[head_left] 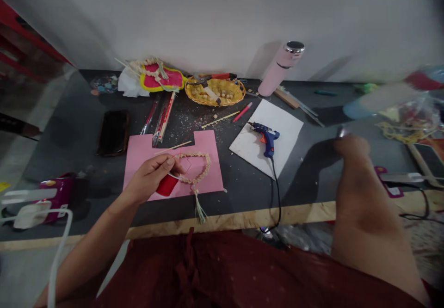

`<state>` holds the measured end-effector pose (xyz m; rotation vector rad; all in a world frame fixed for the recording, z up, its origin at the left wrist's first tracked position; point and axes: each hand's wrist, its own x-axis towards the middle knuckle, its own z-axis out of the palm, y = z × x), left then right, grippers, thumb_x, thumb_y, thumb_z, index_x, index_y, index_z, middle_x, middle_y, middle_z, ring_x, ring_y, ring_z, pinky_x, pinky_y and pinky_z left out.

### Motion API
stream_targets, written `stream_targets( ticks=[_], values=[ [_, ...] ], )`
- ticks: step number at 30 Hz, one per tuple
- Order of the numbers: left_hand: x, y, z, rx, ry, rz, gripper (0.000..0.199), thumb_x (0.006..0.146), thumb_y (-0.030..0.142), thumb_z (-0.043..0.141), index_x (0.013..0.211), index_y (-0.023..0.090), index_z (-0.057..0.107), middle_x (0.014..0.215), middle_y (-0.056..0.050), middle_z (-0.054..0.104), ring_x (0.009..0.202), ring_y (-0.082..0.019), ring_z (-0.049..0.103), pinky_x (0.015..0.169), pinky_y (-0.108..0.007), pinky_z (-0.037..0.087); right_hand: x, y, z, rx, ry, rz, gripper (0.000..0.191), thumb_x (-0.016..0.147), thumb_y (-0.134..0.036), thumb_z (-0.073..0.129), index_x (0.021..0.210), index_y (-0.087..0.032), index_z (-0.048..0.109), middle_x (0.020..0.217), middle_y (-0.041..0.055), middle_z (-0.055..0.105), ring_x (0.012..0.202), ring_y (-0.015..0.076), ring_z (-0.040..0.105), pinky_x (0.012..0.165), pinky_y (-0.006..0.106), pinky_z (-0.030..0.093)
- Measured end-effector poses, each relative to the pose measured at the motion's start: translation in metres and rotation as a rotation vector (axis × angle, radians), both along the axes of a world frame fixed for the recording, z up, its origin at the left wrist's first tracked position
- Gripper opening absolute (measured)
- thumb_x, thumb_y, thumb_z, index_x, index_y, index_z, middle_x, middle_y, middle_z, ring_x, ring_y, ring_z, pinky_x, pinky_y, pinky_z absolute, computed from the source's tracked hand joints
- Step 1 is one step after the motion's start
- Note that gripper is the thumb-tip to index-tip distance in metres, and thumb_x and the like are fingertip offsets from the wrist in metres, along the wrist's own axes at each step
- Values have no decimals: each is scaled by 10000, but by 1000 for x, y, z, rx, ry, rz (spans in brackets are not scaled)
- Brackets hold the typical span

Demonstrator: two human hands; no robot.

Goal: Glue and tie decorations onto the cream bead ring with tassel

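Observation:
My left hand (pixel 154 174) is closed on a red thread spool (pixel 167 185), over a pink sheet (pixel 137 160). A beaded loop (pixel 207 162) with a pale tassel (pixel 199 208) lies against the fingers, and a thin red thread runs beside it. My right hand (pixel 352 145) is at the right of the dark table, blurred, its fingers closed around a small shiny object (pixel 343 131) too smeared to name. A blue glue gun (pixel 265 138) rests on a white board (pixel 289 127) between the hands.
A pink bottle (pixel 279 70) stands near the wall beside a yellow basket (pixel 225 90). On the left are a phone (pixel 113 132) and a purple box (pixel 57 194) with white plugs. A blurred cylindrical object (pixel 378 97) and plastic bags (pixel 421 113) are at the right.

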<state>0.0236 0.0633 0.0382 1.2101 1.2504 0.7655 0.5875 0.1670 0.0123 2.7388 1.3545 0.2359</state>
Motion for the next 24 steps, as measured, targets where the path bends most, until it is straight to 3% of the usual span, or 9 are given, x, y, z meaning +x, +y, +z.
stream_targets(
  ticks=[4, 7, 9, 11, 12, 15, 18, 21, 24],
  values=[
    [0, 1, 1, 23, -22, -5, 365, 880, 541, 590, 798, 195, 671, 837, -51, 730, 697, -143, 640, 704, -265, 534, -15, 9, 10, -152, 135, -77, 357, 688, -46, 750, 1023, 77, 745, 901, 394, 651, 895, 336, 653, 633, 420, 333],
    [-4, 2, 2, 44, -25, -44, 394, 878, 555, 586, 802, 177, 667, 844, -63, 729, 723, -155, 648, 716, -277, 539, -46, 5, 35, -110, 146, -21, 329, 771, -72, 676, 1087, -11, 745, 1041, 358, 662, 970, 309, 633, 696, 427, 345],
    [-6, 3, 1, 61, -26, -62, 405, 889, 555, 572, 812, 170, 668, 853, -67, 728, 755, -163, 654, 731, -280, 535, -81, -6, 56, -7, 185, 95, 325, 861, -190, 609, 1165, -124, 703, 1059, 247, 691, 941, 236, 622, 719, 390, 374],
    [-8, 4, 1, 90, -24, -63, 404, 901, 548, 560, 825, 167, 672, 866, -67, 728, 767, -162, 653, 736, -278, 527, -129, -25, 70, 256, 469, 311, 269, 859, -152, 547, 1102, -124, 659, 930, 157, 697, 796, 168, 607, 694, 342, 403],
    [-9, 5, 0, 107, -23, -59, 399, 907, 540, 557, 831, 167, 674, 873, -65, 727, 768, -160, 650, 736, -275, 522, -156, -37, 74, 268, 671, 422, 238, 853, -107, 485, 1036, -124, 636, 875, 117, 681, 736, 138, 592, 680, 318, 414],
    [-11, 5, -2, 142, -60, -43, 373, 919, 518, 554, 846, 171, 669, 875, -56, 721, 774, -153, 646, 734, -266, 513, -235, -77, 67, 63, 1135, 766, 222, 812, -52, 398, 904, -161, 567, 738, 10, 584, 611, 94, 493, 617, 261, 409],
    [-15, 1, -5, 172, -93, -35, 358, 934, 503, 544, 863, 172, 659, 868, -49, 714, 793, -151, 651, 744, -259, 512, -293, -113, 49, -75, 1168, 970, 150, 908, -203, 469, 1012, -187, 575, 826, 7, 600, 720, 117, 536, 655, 251, 417],
    [-20, -4, -8, 231, -70, -49, 360, 943, 492, 533, 860, 166, 658, 864, -49, 706, 800, -152, 653, 753, -258, 511, -326, -135, 36, -108, 1135, 992, 187, 976, -309, 428, 985, -192, 573, 786, -1, 598, 679, 114, 534, 635, 245, 395],
    [-24, -10, -9, 286, -67, -55, 358, 954, 483, 516, 867, 165, 656, 868, -48, 704, 799, -155, 653, 762, -267, 518, -344, -147, 31, -113, 1153, 954, 173, 993, -292, 398, 940, -200, 535, 757, -11, 621, 619, 100, 541, 614, 233, 382]
  ],
)
